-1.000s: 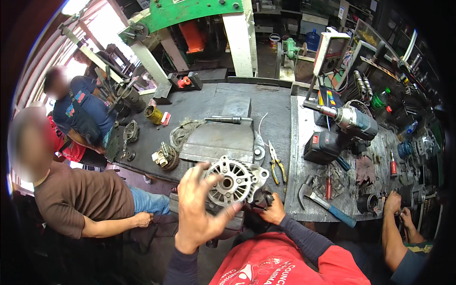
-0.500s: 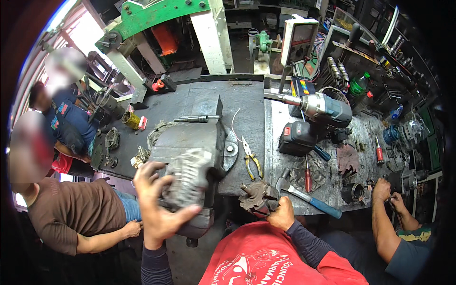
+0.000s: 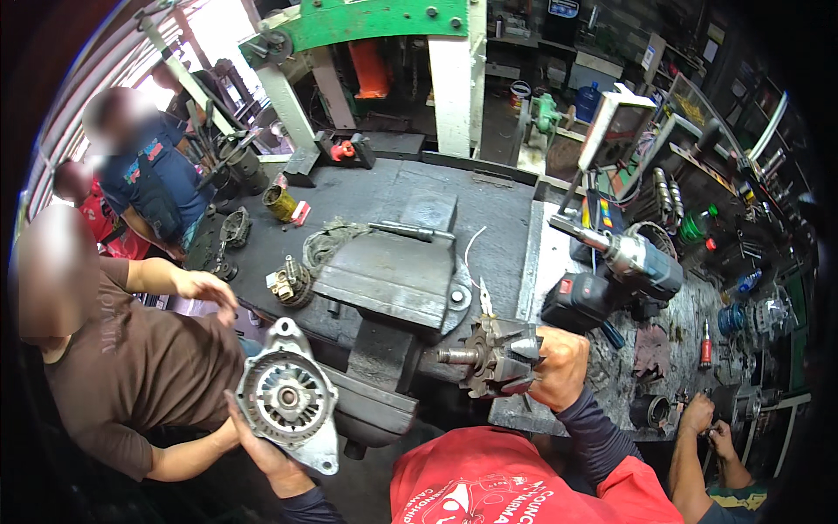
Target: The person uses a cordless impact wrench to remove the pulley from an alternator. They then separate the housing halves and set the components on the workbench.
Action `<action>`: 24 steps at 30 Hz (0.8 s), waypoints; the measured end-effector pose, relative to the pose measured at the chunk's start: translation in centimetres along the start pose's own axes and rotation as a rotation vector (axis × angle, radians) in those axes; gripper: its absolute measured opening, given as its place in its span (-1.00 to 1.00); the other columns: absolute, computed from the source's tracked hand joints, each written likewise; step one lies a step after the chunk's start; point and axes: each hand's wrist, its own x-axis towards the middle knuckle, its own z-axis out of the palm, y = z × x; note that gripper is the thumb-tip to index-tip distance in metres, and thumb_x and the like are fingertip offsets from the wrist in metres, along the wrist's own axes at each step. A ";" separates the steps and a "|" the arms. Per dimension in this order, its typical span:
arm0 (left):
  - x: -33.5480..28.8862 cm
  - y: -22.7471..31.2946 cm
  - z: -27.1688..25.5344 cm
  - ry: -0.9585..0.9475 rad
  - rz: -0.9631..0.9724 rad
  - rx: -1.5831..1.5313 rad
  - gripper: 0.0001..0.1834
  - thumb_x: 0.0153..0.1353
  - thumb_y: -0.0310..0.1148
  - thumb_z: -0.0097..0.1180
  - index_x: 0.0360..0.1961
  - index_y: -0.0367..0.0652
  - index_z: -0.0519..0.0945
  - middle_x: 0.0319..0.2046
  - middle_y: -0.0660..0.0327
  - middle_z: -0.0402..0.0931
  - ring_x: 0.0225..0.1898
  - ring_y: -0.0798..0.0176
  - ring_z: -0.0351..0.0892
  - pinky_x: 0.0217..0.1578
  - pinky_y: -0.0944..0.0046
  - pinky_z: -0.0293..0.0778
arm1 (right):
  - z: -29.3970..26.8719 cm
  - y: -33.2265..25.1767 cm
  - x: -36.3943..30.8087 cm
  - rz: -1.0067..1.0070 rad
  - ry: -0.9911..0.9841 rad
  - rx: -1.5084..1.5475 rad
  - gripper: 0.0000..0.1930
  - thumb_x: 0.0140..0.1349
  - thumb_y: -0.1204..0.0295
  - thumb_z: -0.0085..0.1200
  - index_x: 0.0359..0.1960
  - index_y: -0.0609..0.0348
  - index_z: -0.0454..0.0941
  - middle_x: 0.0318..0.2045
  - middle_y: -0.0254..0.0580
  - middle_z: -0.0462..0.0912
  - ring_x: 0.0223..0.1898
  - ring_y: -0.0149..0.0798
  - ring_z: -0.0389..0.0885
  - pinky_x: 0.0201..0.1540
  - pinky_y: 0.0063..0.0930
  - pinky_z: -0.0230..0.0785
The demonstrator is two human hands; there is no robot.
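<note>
My left hand (image 3: 264,452) is closed around the lower left edge of a grey alternator end housing (image 3: 289,398). The housing's round, slotted inside faces up, and its mounting lugs point up and down. Held in my right hand (image 3: 561,367) is an alternator rotor (image 3: 504,357) with claw-shaped poles, its threaded shaft pointing left. The rotor is over the bench's front edge, to the right of a big bench vise (image 3: 384,284). Behind it, combination pliers (image 3: 486,303) are partly covered by the rotor. The two parts are apart.
A co-worker in a brown shirt (image 3: 144,367) stands close at left, one hand raised near the housing. A cordless impact wrench (image 3: 633,266) stands on the bench (image 3: 497,196) at right. Another person's hands (image 3: 709,424) work at the right edge. A small brass-coloured part (image 3: 288,281) lies left of the vise.
My left hand has lowered the housing and turned its inside up. My right hand has raised the rotor. The view has shifted left, and the brown-shirted co-worker has lifted a hand.
</note>
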 end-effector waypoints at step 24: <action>1.3 1.5 -2.4 0.225 0.039 0.362 -0.31 0.62 0.10 -0.21 0.20 -0.43 0.53 0.06 0.00 0.65 0.02 0.19 0.70 0.09 0.23 0.60 | 5.8 -7.7 13.1 -0.457 0.027 -0.458 -0.78 -0.09 0.41 0.29 -0.57 0.03 0.41 -0.61 -0.28 0.31 -0.59 -0.19 0.37 -0.47 -0.25 0.17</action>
